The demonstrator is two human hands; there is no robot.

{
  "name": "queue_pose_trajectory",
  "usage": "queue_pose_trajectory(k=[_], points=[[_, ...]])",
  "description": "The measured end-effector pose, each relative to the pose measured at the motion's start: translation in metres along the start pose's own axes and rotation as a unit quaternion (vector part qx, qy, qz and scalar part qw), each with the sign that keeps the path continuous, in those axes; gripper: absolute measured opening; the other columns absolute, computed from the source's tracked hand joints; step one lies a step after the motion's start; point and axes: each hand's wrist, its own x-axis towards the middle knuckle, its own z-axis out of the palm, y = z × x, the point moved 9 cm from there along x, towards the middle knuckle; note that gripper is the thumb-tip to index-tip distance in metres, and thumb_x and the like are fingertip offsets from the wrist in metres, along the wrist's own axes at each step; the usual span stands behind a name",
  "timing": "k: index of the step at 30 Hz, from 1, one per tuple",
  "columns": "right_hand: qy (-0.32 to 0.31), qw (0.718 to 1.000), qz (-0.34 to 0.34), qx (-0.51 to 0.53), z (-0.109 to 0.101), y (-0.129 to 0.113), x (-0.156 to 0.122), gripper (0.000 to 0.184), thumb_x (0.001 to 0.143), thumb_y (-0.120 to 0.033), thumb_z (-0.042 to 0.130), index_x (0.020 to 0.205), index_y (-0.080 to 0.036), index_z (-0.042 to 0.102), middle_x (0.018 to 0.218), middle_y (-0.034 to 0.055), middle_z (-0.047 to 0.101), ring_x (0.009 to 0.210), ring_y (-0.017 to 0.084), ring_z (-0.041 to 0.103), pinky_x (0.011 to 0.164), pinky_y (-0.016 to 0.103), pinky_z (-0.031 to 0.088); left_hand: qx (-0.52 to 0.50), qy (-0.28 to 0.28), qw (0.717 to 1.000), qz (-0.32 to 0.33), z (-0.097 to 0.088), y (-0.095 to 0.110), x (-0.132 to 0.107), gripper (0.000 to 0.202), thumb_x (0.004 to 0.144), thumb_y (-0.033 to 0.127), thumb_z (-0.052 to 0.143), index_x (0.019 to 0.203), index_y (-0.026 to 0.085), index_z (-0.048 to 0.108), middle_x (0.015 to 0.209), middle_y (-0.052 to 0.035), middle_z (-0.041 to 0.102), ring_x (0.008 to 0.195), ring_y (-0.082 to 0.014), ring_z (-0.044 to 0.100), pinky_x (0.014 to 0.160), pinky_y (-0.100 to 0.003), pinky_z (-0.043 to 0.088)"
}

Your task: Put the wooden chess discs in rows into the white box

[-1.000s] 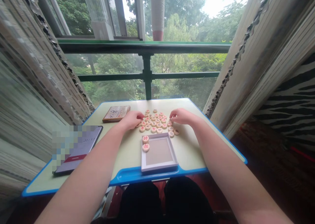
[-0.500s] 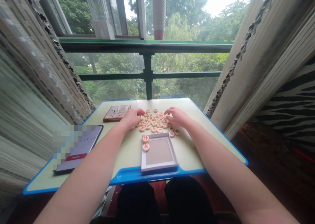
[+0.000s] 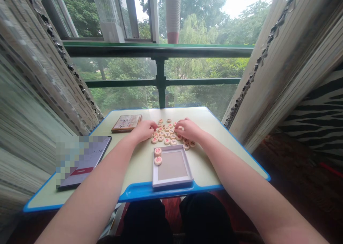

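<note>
Several round wooden chess pieces (image 3: 166,132) with red characters lie spread on a pale table (image 3: 203,158) with a blue rim. My left hand (image 3: 144,129) rests at the left edge of the spread, fingers curled onto the pieces. At the right side of the spread my right hand (image 3: 188,129) has its fingers bent down over some pieces. Whether either hand grips a piece is hidden. Nearer me sits a shallow white tray (image 3: 173,181) with two pieces (image 3: 158,156) stacked along its left side.
A flat wooden box (image 3: 127,123) lies at the table's far left. A dark tablet (image 3: 80,161) sits near the left front edge. Behind the table stand a green railing (image 3: 160,80) and window glass. Woven blinds hang close on both sides.
My right hand has slid left and inward over the pieces. My left hand has stayed at the left edge of the spread. The view has shifted slightly.
</note>
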Motion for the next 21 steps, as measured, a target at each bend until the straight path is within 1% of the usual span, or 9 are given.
queue_pose_trajectory(k=[5, 8, 11, 15, 18, 21], points=[[-0.002, 1.0, -0.004, 0.0, 0.0023, -0.0022, -0.0001, 0.011, 0.078, -0.024, 0.056, 0.077, -0.02, 0.066, 0.091, 0.0037, 0.067, 0.088, 0.019, 0.049, 0.08, 0.029, 0.039, -0.005, 0.008, 1.0, -0.007, 0.0001, -0.0011, -0.0004, 0.031, 0.07, 0.013, 0.046, 0.089, 0.019, 0.069, 0.089, -0.003, 0.07, 0.082, -0.017, 0.062, 0.074, -0.023, 0.047], [-0.006, 1.0, -0.002, -0.005, 0.0033, -0.0029, -0.0007, 0.012, 0.079, -0.025, 0.056, 0.079, -0.02, 0.066, 0.092, 0.0045, 0.066, 0.086, 0.019, 0.049, 0.08, 0.029, 0.039, -0.006, 0.015, 1.0, -0.006, 0.0, 0.0, -0.0019, 0.026, 0.071, 0.02, 0.05, 0.09, 0.019, 0.068, 0.089, -0.0033, 0.07, 0.079, -0.0171, 0.062, 0.072, -0.024, 0.048], [-0.008, 1.0, 0.009, -0.011, 0.0038, -0.0022, -0.001, 0.013, 0.079, -0.027, 0.055, 0.083, -0.021, 0.066, 0.094, 0.0047, 0.066, 0.09, 0.02, 0.049, 0.081, 0.029, 0.039, -0.015, 0.012, 1.0, 0.008, 0.0005, 0.0039, -0.0041, 0.025, 0.071, 0.028, 0.053, 0.091, 0.019, 0.068, 0.089, -0.0038, 0.069, 0.078, -0.0169, 0.062, 0.07, -0.025, 0.048], [-0.001, 0.999, 0.027, -0.021, 0.0029, -0.0001, -0.0008, 0.016, 0.079, -0.029, 0.056, 0.089, -0.021, 0.066, 0.096, 0.0046, 0.066, 0.093, 0.022, 0.048, 0.082, 0.031, 0.039, -0.027, 0.011, 1.0, 0.011, 0.0003, 0.0058, -0.0056, 0.025, 0.071, 0.026, 0.054, 0.092, 0.019, 0.067, 0.09, -0.0048, 0.069, 0.078, -0.0169, 0.062, 0.07, -0.025, 0.048], [-0.005, 0.999, 0.035, -0.017, 0.0029, 0.0013, -0.0007, 0.015, 0.079, -0.029, 0.057, 0.087, -0.021, 0.066, 0.094, 0.0049, 0.067, 0.091, 0.021, 0.049, 0.081, 0.03, 0.039, -0.029, 0.007, 0.999, 0.013, 0.0011, 0.0057, -0.0048, 0.025, 0.072, 0.025, 0.054, 0.093, 0.019, 0.067, 0.09, -0.0053, 0.069, 0.079, -0.0172, 0.062, 0.072, -0.026, 0.048], [-0.006, 0.999, 0.034, -0.007, 0.0031, 0.002, -0.0006, 0.015, 0.079, -0.027, 0.055, 0.087, -0.02, 0.066, 0.094, 0.0044, 0.067, 0.09, 0.019, 0.05, 0.08, 0.029, 0.039, -0.019, 0.009, 1.0, 0.018, 0.0015, 0.0055, -0.0035, 0.025, 0.073, 0.025, 0.054, 0.093, 0.018, 0.067, 0.089, -0.0056, 0.069, 0.079, -0.0176, 0.062, 0.074, -0.027, 0.048]])
